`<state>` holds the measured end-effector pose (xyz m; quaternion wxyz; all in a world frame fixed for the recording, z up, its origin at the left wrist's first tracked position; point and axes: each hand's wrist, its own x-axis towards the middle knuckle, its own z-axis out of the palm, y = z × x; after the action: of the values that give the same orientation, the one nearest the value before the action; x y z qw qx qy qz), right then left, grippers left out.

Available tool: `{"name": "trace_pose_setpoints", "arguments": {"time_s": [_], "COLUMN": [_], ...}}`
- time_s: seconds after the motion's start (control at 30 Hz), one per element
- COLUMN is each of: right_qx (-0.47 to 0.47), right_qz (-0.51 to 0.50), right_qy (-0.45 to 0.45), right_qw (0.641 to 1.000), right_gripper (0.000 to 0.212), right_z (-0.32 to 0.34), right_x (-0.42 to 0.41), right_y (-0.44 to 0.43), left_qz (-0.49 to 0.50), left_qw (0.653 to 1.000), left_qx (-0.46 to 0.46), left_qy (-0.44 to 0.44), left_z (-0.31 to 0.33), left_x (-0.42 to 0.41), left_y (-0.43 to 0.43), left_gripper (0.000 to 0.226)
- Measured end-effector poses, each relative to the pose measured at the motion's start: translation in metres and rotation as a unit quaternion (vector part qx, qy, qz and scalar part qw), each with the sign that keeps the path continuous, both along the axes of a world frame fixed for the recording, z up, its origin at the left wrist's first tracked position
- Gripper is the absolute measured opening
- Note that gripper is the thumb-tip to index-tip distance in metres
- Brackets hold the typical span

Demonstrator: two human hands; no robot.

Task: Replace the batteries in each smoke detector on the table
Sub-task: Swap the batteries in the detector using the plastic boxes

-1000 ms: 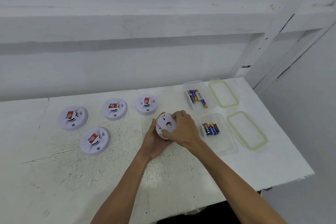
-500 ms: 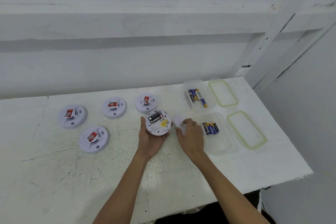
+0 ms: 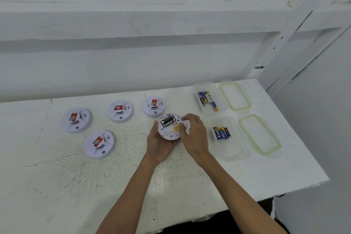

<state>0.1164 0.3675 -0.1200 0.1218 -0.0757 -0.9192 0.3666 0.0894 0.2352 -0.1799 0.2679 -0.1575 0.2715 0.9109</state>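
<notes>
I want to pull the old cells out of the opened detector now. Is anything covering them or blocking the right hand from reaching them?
Nothing visible does. The black batteries lie exposed in the open back of the detector held by the left hand. The right hand is right beside them, at the detector's right edge.

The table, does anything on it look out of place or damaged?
Nothing spilled or broken. The table is scuffed. One smoke detector is turned over in the left hand, its batteries exposed, the right hand at it. Four others sit face up.
</notes>
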Motion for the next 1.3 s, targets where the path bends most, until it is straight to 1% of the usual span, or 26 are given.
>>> {"name": "trace_pose_setpoints", "arguments": {"time_s": [0.07, 0.17, 0.33, 0.5, 0.63, 0.77, 0.97, 1.17, 1.3], "right_qx": [-0.012, -0.008, -0.006, 0.013, 0.003, 0.009, -0.003, -0.013, -0.044], "right_qz": [0.014, 0.013, 0.0, -0.014, -0.038, -0.045, -0.045, -0.068, -0.071], "right_qy": [-0.005, -0.046, -0.06, -0.073, -0.091, -0.106, -0.127, -0.147, -0.156], "right_qw": [1.0, 0.999, 0.998, 0.997, 0.995, 0.993, 0.991, 0.987, 0.984], "right_gripper": [0.02, 0.025, 0.024, 0.022, 0.028, 0.03, 0.029, 0.037, 0.036], "right_z": [0.003, 0.003, 0.003, 0.004, 0.003, 0.006, 0.007, 0.008, 0.008], "right_x": [-0.002, -0.006, -0.009, -0.018, -0.024, -0.024, -0.028, -0.03, -0.033], "right_y": [-0.006, -0.012, -0.013, -0.012, -0.009, -0.012, -0.012, -0.014, -0.012], "left_qz": [-0.011, -0.015, -0.02, -0.032, -0.034, -0.032, -0.02, -0.034, -0.038], "left_qw": [1.0, 0.999, 0.999, 0.999, 0.999, 0.999, 0.999, 0.999, 0.998], "left_qx": [0.021, 0.028, 0.037, 0.023, 0.023, 0.02, 0.038, 0.032, 0.039], "left_qy": [-0.002, -0.002, -0.011, -0.006, 0.004, 0.007, 0.007, 0.012, 0.008], "left_z": [0.004, 0.005, 0.001, 0.0, 0.001, 0.0, 0.001, -0.002, -0.005], "left_x": [0.001, 0.001, 0.0, -0.001, -0.002, -0.002, -0.001, -0.001, -0.001], "left_y": [0.001, 0.0, -0.001, -0.001, 0.0, 0.0, -0.001, 0.002, 0.0], "left_gripper": [0.059, 0.057, 0.055, 0.058, 0.057, 0.058, 0.059, 0.062, 0.06]}}
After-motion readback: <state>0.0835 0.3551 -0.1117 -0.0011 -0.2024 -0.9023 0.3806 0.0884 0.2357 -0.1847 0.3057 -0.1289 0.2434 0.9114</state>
